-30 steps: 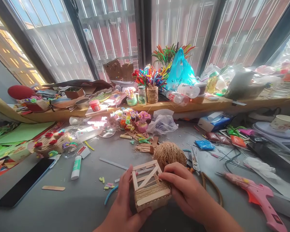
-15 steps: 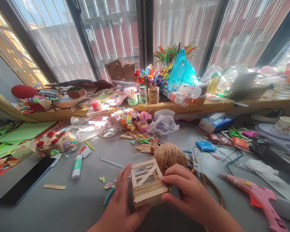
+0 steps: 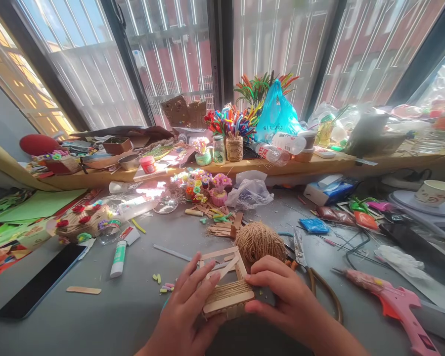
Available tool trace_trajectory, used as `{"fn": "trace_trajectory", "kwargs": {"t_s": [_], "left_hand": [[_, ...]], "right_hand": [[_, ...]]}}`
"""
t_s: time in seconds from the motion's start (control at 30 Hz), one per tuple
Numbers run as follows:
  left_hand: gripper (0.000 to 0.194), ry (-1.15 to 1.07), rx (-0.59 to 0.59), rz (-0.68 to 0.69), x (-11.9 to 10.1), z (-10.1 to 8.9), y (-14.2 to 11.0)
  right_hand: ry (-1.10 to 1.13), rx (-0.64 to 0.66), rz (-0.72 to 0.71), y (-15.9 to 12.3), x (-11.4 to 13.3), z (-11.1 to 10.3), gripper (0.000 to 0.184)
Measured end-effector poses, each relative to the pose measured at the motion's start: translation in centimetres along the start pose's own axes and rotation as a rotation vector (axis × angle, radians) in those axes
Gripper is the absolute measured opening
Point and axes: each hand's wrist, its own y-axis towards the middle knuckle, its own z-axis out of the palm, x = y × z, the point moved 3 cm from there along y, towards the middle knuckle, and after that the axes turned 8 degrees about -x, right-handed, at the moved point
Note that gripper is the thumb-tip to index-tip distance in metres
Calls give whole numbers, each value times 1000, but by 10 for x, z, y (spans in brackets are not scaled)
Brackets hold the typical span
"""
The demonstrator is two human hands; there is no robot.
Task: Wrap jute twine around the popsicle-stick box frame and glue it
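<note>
A small frame of craft sticks (image 3: 229, 302), its lower part wound with brown twine, is held low over the table between both hands. My left hand (image 3: 187, 306) grips its left side, with fingers laid across the upper left part and the thumb at the bottom edge. On the right side, my right hand (image 3: 282, 296) pinches the frame between thumb and fingers. Right behind the frame sits a ball of twine (image 3: 260, 242). A pair of scissors (image 3: 300, 249) lies to the right of that ball, and several loose craft sticks are piled just behind it.
A pink glue gun (image 3: 389, 296) lies at the right. On the left are a phone (image 3: 46, 282), a glue stick (image 3: 118, 258) and a single craft stick (image 3: 83, 289). Flower crafts (image 3: 219, 188) and a crumpled plastic bag (image 3: 250, 190) stand farther back, below a crowded window ledge (image 3: 193, 170).
The fingers of my left hand have come over the frame's upper left side, covering more of it. My right hand keeps its pinch, and the frame has shifted only slightly.
</note>
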Motion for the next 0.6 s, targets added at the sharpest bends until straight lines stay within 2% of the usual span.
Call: {"fn": "trace_trajectory", "kwargs": {"t_s": [0.1, 0.23, 0.6], "left_hand": [[62, -24, 4, -29, 2, -2, 1], [56, -42, 31, -35, 2, -7, 4], [57, -61, 15, 12, 1, -10, 14]], "right_hand": [[13, -9, -2, -1, -1, 0, 32], [11, -16, -2, -1, -2, 0, 33], [-1, -50, -23, 3, -1, 1, 34]]}}
